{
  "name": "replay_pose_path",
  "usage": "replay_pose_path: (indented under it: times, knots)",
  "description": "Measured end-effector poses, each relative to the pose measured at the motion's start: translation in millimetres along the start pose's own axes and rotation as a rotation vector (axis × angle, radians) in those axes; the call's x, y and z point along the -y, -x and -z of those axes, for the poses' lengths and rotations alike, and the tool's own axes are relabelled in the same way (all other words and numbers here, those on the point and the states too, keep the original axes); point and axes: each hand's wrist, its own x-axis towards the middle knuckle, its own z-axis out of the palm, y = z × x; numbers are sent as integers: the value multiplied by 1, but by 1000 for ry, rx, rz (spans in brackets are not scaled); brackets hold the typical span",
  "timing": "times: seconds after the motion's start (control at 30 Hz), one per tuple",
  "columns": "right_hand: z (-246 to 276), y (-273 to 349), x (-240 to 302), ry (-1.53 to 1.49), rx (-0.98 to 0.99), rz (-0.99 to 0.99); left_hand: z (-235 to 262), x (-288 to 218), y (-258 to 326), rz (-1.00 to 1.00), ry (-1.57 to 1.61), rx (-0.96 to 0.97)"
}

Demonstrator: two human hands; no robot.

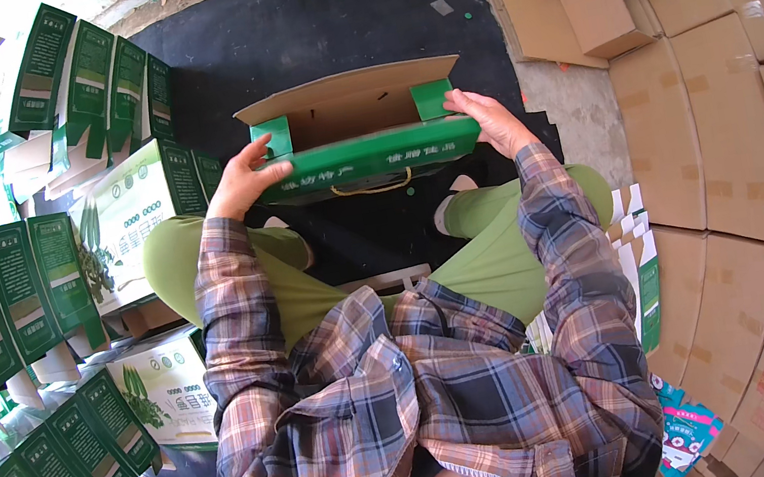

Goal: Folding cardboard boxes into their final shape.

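Observation:
A green cardboard gift box (368, 153) stands before me between my knees, with its top open. Its long brown-lined flap (349, 90) is raised along the far side, and two small green end flaps fold inward. A cord handle (360, 189) hangs on the near side. My left hand (245, 179) grips the left end, thumb along the top edge and fingers by the left end flap. At the opposite end, my right hand (489, 120) grips the corner beside the right end flap. The dark interior shows no contents I can make out.
Rows of green and white boxes (19, 296) crowd my left side. Stacked brown cartons (735, 133) wall the right, with open cartons (600, 4) at the far right. A black mat (308, 25) covers the floor ahead. Flattened green-white cardboard (645, 272) lies near my right elbow.

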Motion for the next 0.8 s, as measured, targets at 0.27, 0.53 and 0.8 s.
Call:
replay_pose_path:
  times: [0.27, 0.53, 0.8]
  knots:
    - [-21, 3, -26, 1186, -297, 633, -37, 12, -14, -201, -686, -503]
    - [-55, 14, -25, 1414, -215, 651, -60, -5, 9, -259, -876, -253]
    - [-63, 12, -29, 1386, -189, 631, -58, -10, 24, -247, -912, -184]
